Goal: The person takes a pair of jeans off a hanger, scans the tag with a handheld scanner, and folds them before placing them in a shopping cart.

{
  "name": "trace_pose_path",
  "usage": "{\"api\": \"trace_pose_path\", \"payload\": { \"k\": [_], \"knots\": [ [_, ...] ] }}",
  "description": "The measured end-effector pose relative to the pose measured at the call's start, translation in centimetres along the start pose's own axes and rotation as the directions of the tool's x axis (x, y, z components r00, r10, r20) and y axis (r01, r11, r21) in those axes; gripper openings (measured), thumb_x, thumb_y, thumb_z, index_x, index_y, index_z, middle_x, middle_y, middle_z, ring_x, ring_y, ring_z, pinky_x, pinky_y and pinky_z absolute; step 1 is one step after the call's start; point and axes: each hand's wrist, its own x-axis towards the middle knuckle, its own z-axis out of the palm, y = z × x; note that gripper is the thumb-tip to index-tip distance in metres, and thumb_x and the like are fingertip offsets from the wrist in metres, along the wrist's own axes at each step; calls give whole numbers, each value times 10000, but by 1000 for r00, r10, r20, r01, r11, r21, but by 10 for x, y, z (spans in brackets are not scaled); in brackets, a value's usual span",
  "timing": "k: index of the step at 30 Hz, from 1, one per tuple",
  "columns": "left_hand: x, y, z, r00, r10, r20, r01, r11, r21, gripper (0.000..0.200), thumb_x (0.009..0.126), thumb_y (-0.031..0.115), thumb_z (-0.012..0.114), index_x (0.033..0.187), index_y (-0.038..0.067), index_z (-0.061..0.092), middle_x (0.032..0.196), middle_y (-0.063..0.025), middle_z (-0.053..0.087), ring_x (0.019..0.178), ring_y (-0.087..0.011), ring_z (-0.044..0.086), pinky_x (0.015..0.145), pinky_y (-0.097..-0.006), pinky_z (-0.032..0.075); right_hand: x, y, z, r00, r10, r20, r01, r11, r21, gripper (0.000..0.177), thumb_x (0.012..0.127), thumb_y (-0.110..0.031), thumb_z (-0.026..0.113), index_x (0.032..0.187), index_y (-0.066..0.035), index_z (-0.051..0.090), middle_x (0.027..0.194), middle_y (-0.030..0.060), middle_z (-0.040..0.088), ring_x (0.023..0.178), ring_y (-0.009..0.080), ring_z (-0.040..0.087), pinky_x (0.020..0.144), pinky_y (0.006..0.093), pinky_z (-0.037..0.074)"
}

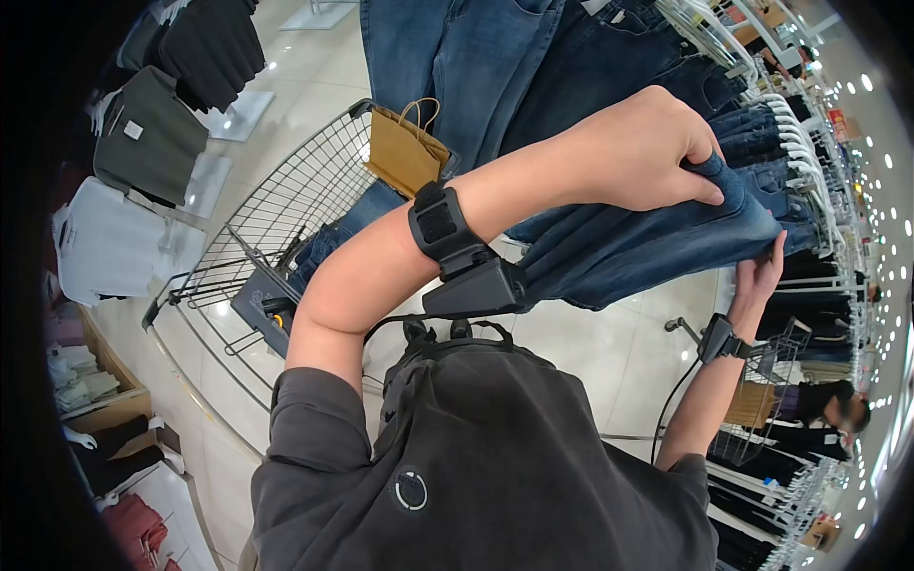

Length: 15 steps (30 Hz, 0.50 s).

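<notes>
Right of the shopping cart (300, 176), blue jeans (619, 262) are hanging, their long axis running rightward to both hands. The left hand (657, 152), nearer their middle, is pinching the denim; the right hand (760, 276) is touching their right end, its grip impossible to tell.

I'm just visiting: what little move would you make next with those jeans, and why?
I'd probably spread the blue jeans a little wider: the left hand pinches one part, the right hand is at another edge, and the fabric hangs in folds.
</notes>
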Motion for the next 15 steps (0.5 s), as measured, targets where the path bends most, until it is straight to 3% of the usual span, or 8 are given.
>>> {"api": "trace_pose_path", "payload": {
  "k": [3,6,7,9,10,11,13,15],
  "knots": [
    [-7,1,-6,997,65,-46,-65,998,-5,201,741,165,763,792,-20,704,910,-126,706,678,-240,657,612,-285,498,-12,-6,5,1000,-15,9,14,1000,16,483,988,-298,481,1311,59,444,1325,172,489,1227,281,466,1076,439,323],
    [-29,11,-29,996,81,-48,-83,996,-38,266,734,145,760,949,-2,705,917,-113,711,726,-223,675,662,-284,519,-44,-26,-2,963,-155,221,189,971,-144,467,977,-251,496,1309,73,438,1319,170,489,1240,272,453,1072,433,324],
    [-42,20,-41,1000,26,-6,-26,994,-102,267,734,136,754,956,-4,704,920,-111,713,753,-227,682,692,-286,529,-64,-38,-2,938,-188,291,249,950,-189,468,931,-250,575,1247,80,471,1215,157,526,1171,267,483,1040,416,341],
    [-74,43,-66,998,-22,62,33,981,-190,248,737,100,726,943,-35,698,938,-144,709,833,-265,695,767,-321,547,-118,-55,24,849,-248,467,418,856,-304,519,751,-348,776,998,40,536,965,96,526,926,204,515,842,321,376],
    [-92,55,-81,972,-70,223,135,947,-292,219,755,80,701,906,-78,687,943,-201,696,863,-315,691,794,-356,544,-141,-62,31,782,-254,570,500,801,-329,464,694,-323,814,882,38,590,821,97,590,747,196,557,724,281,356],
    [-118,53,-88,962,0,275,119,902,-416,215,765,67,682,900,-101,675,989,-222,681,914,-318,683,822,-366,540,-159,-58,52,691,-297,659,555,802,-221,364,658,-291,832,769,-3,639,688,90,638,584,215,603,622,280,334],
    [-145,53,-101,889,168,427,101,836,-540,215,781,53,656,878,-139,660,1021,-258,663,954,-329,677,838,-381,545,-172,-61,53,412,-186,892,551,831,-82,175,721,-189,797,686,-80,666,775,77,709,654,222,703,536,280,321],
    [-154,68,-101,848,231,477,109,805,-583,190,789,42,641,835,-140,668,990,-272,664,913,-331,688,796,-374,571,-197,-57,52,437,-89,895,478,866,-148,143,763,-119,765,673,-86,658,836,94,720,713,208,714,569,254,369]
  ]
}}
